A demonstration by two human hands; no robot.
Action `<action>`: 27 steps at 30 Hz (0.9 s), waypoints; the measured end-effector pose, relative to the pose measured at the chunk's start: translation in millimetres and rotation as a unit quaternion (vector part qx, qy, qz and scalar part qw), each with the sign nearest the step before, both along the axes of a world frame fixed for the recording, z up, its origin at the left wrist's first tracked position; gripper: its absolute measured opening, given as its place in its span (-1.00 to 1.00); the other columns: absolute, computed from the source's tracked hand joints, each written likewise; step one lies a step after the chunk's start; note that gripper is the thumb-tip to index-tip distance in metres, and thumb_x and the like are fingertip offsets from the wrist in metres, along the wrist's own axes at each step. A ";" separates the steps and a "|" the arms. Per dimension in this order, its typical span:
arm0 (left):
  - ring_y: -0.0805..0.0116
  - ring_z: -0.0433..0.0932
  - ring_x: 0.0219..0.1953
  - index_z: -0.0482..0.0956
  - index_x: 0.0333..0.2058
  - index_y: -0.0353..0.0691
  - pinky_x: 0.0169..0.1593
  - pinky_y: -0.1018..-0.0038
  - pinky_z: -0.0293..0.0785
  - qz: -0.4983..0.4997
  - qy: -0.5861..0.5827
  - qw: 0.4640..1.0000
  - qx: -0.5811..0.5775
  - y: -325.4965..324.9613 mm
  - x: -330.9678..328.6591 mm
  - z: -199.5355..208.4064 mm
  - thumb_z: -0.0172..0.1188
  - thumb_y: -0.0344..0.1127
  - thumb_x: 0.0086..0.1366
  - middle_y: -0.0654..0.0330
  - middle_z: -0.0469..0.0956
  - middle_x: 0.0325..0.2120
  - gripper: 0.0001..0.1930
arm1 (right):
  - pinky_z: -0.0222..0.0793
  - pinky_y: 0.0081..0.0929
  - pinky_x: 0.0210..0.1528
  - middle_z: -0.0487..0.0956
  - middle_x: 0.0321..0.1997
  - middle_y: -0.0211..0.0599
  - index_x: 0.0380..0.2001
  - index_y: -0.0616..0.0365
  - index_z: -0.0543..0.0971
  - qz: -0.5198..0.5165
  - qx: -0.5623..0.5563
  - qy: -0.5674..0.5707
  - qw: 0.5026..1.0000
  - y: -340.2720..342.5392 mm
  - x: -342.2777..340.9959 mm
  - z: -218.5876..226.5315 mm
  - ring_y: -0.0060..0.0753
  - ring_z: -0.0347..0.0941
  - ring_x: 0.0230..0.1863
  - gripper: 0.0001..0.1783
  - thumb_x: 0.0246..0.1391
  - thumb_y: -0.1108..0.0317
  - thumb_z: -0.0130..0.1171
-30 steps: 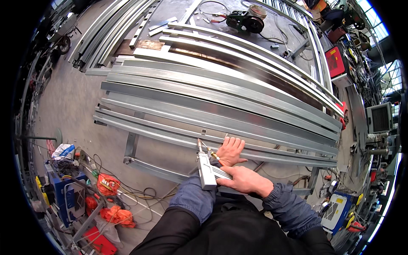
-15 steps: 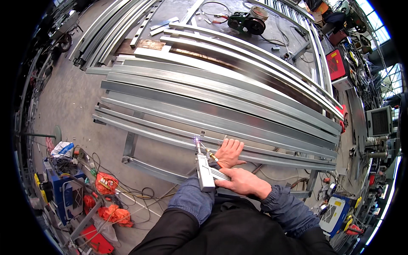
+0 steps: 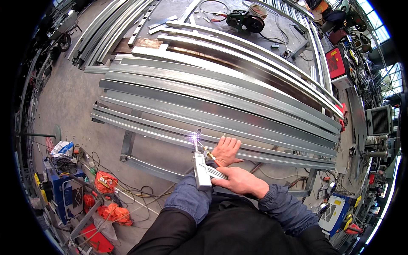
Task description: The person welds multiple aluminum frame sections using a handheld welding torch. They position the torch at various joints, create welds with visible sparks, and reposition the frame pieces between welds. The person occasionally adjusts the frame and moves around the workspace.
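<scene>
Long galvanised steel profiles (image 3: 221, 102) lie side by side across a low stand. My left hand (image 3: 227, 149) rests flat, fingers spread, on the nearest profile (image 3: 148, 132). My right hand (image 3: 240, 180) grips a grey hand-held welding gun (image 3: 201, 172), which points away from me. A bright violet-white glow (image 3: 195, 137) burns at the gun's nozzle, right on the nearest profile, just left of my left hand. Both blue sleeves come up from the lower edge.
A blue machine (image 3: 63, 191), orange tools (image 3: 104, 182) and tangled cables lie on the concrete floor at lower left. More profiles (image 3: 102, 29) are stacked top left. A black tool (image 3: 246, 19) sits at the top, a red box (image 3: 338, 63) at right.
The glow at the nozzle has appeared and grown brighter. Both hands and the gun have stayed almost in place.
</scene>
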State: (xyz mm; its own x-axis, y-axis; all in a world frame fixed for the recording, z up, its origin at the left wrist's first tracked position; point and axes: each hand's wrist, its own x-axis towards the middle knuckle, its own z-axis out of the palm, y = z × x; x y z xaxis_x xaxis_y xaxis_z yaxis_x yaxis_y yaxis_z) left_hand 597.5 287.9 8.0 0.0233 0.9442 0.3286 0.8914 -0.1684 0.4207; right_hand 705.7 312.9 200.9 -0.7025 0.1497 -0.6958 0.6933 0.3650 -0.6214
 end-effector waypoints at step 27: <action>0.10 0.54 0.15 0.63 0.25 -0.15 0.35 0.09 0.31 0.035 -0.082 0.995 -0.037 -0.4 3.8 9.6 0.42 0.04 0.34 0.13 0.62 0.03 -0.40 | 0.53 0.03 0.13 0.74 0.00 0.18 0.29 0.09 0.60 -0.018 -0.006 -0.009 1.000 1.4 6.5 8.2 0.28 0.66 0.08 -0.30 0.45 -0.28 0.17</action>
